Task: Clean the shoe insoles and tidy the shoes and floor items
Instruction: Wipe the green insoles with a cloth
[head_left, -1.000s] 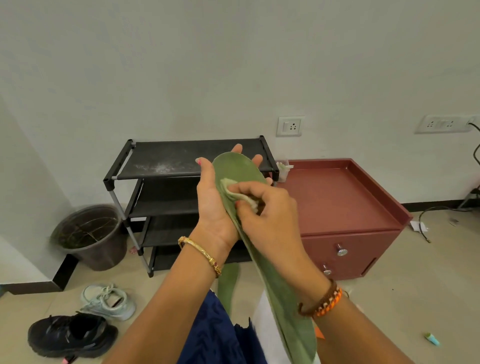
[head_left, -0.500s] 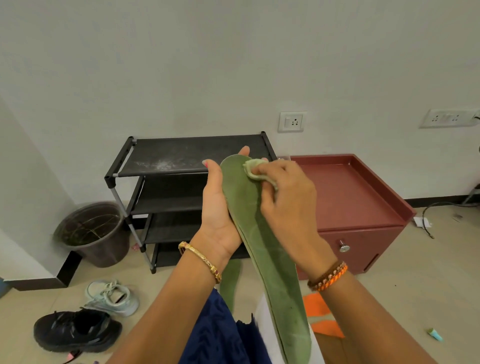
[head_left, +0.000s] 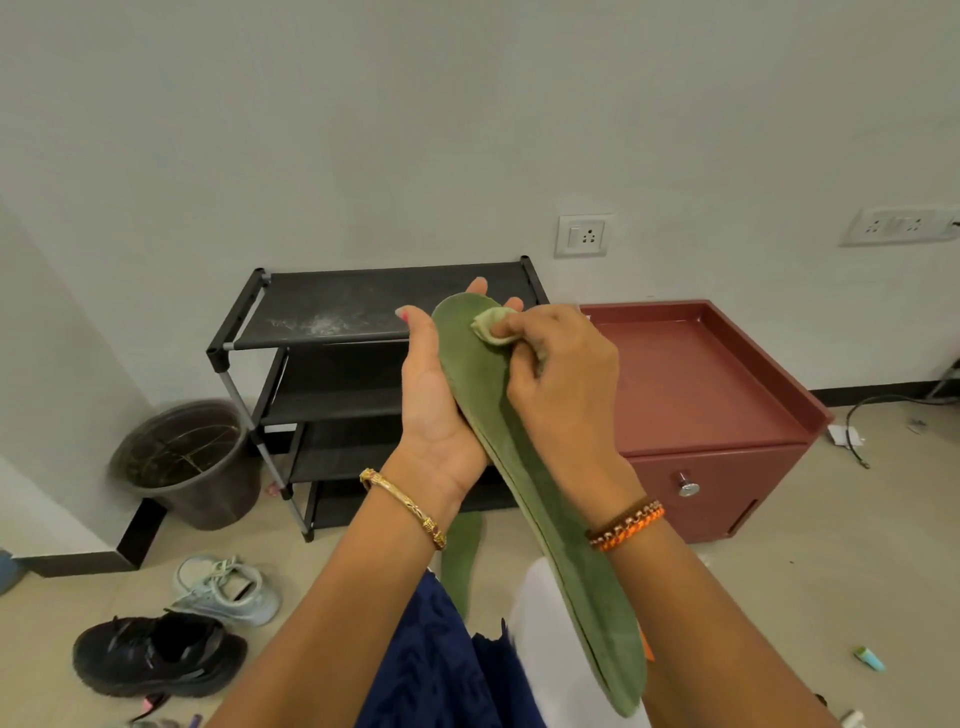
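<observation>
My left hand (head_left: 441, 410) cradles the light, floppy green insole (head_left: 524, 467) under its far end; my right hand (head_left: 566, 384) pinches a soft wipe (head_left: 493, 325) against it.

1. A green insole (head_left: 524, 467) is held from beneath by the left hand (head_left: 441, 400).
2. A pale cloth (head_left: 491, 325) is pressed to its far end by the right hand (head_left: 561, 374).
3. A second insole (head_left: 462, 551), a black shoe (head_left: 156, 654) and a pale sneaker (head_left: 228, 590) are seen on the floor.
</observation>
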